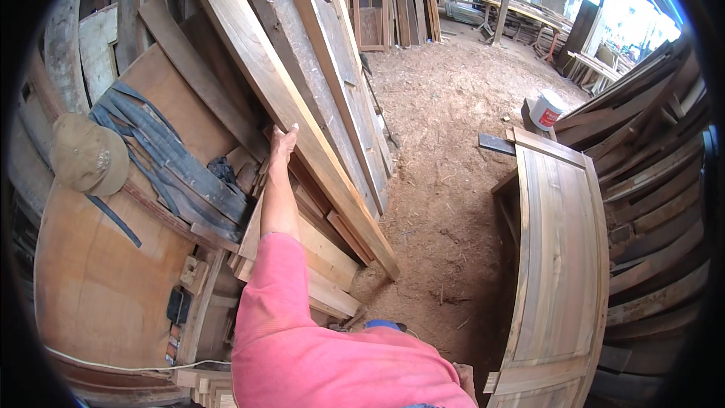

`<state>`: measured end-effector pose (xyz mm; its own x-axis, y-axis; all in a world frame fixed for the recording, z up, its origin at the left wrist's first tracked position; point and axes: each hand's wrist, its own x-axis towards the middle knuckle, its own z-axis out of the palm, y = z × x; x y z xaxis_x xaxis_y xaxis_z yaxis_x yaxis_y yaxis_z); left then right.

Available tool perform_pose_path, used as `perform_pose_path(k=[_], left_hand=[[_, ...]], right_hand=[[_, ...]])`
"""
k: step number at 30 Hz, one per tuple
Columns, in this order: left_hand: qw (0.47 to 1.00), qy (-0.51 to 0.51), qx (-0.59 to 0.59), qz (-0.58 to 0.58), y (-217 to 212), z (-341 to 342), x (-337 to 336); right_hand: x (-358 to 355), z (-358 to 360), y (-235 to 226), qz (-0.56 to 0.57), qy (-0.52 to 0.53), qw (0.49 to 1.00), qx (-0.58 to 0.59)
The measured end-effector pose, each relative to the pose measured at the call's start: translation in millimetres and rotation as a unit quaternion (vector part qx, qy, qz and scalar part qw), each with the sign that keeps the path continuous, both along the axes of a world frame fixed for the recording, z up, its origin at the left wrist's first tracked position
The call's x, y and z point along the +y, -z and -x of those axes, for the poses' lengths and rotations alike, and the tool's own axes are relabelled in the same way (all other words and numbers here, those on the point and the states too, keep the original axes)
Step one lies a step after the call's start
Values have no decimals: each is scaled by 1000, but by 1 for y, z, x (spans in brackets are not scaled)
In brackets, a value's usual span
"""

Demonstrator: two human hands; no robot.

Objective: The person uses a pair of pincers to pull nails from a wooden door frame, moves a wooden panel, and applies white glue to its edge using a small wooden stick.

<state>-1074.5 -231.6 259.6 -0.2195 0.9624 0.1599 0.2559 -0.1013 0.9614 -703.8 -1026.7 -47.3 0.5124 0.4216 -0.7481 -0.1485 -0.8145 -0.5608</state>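
My left hand (283,140) reaches up and forward, with a pink sleeve on the arm. Its fingers are closed on the lower edge of a long pale plank (260,68) that leans diagonally against a stack of boards. Only a small part of my right hand (464,378) shows at the bottom, beside the lower corner of a framed wooden door panel (563,257). Whether it grips the panel is hidden. Short pale wood offcuts (332,268) lie under my left arm.
Weathered boards (332,45) lean on the left. A round wooden tabletop (98,287) carries a tan cap (87,155) and blue-grey cloth (162,159). Planks (649,181) are stacked on the right, near a white-and-red can (545,109). Sawdust floor (453,106) runs between, with workbenches (529,11) behind.
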Motion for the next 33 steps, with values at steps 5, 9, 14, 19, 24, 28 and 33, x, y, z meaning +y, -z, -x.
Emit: perform_pose_path(k=[5,9,14,19,24,28,33], left_hand=[[993,48,-1,-106,24,-64,5],[992,-57,-104,31,57,-102,-24],[972,-139,138,128,220,-153,-160],[734,326,504,318,394,-231,-322],[422,774,447,152,353,-358,-485],[476,816,294,141,316,-461,-536],[523,797,299,34,281,-542,-576]], right_hand=[[-10,-42,64,-103,-314,893,-306],[52,-61,29,-80,-190,947,-245],[46,-51,-45,-30,76,978,-192],[-28,-31,-102,51,309,910,-273],[-156,-7,-88,241,424,771,-411],[-220,-4,-87,283,473,750,-365],[-276,13,-19,256,525,769,-257]])
